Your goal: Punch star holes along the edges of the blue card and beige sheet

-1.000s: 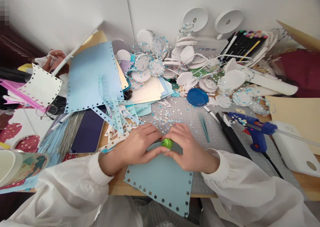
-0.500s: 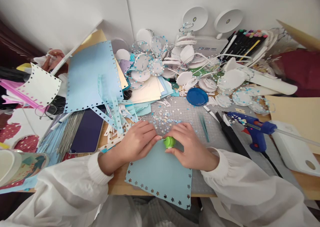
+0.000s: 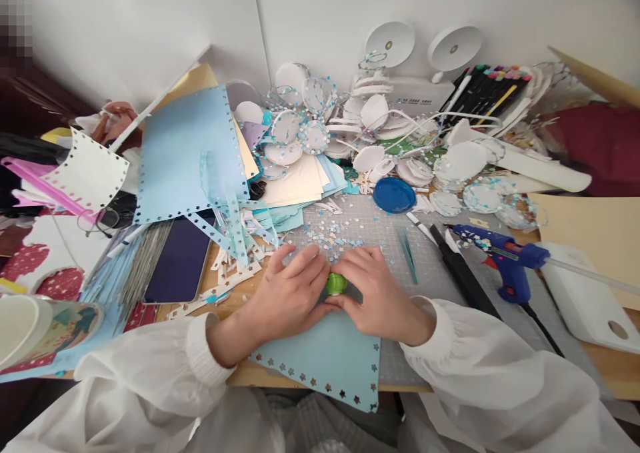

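Punch (image 3: 336, 284): green, between the two hands over the far part of the blue sheet (image 3: 325, 356).
Right hand (image 3: 375, 293): pinches the punch, thumb at the near side, curled fingers at the far side.
Left hand (image 3: 295, 286): fingers bent beside the punch; whether it grips the punch or the sheet, I cannot tell.
Sheet: partly on the grey mat (image 3: 395, 360), flower holes along its near and right edges, the near corner hanging past the tabletop (image 3: 245, 376).
Cup (image 3: 75, 323): at the left edge, patterned outside, pale inside; its bottom is out of sight.
Dish (image 3: 394, 195): blue, round, shallow, at the back of the mat.
Markers (image 3: 490, 96): bunched and leaning, back right, coloured ends up; what holds them is mostly hidden.
Glue gun (image 3: 510, 256): right, a pale stick (image 3: 590, 273) running into its rear.
Flower bits (image 3: 335, 233): loose on the mat beyond the hands.
Tweezers (image 3: 407, 256): on the mat, right of the flower bits.
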`<state>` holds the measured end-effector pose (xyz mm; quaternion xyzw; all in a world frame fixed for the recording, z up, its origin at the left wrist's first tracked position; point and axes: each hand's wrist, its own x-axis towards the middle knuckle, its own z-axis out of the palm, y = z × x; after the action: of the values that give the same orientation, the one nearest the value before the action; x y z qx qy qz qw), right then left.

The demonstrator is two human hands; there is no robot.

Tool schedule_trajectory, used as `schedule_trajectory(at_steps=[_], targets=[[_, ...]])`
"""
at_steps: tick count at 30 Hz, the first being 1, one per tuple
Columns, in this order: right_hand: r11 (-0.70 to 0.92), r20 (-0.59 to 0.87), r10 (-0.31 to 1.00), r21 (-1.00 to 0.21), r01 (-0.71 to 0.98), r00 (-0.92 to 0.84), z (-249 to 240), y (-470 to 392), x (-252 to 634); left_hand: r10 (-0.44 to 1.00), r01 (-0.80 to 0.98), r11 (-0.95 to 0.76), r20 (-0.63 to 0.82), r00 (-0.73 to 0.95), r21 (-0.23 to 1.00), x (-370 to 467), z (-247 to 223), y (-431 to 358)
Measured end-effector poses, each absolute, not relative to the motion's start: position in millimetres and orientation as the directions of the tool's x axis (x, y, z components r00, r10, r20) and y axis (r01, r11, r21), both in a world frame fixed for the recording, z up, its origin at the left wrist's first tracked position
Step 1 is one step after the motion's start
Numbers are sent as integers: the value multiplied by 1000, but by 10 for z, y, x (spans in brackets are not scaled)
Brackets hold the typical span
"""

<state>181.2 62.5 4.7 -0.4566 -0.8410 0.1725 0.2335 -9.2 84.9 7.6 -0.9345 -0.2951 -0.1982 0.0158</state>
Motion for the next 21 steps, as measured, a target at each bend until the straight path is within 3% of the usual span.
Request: schedule_trajectory(at_steps=[5,8,11,17,21], targets=[[518,234,852,-504,691,-468,40,630,1804,619,547,-784,301,726,293,-66,111,878],[520,242,852,-498,694,-465,27,624,1798,628,532,-772,286,724,348,-55,108,894],[522,252,851,-496,694,-460,20,620,1794,603,515,-793,295,741,326,-58,91,919],[529,226,846,-474,704,-484,23,643,1793,567,546,-824,200,799,151,-63,85,964],[519,176,845,-502,692,-505,47,650,1825,553,535,-833,231,800,143,-98,88,981]])
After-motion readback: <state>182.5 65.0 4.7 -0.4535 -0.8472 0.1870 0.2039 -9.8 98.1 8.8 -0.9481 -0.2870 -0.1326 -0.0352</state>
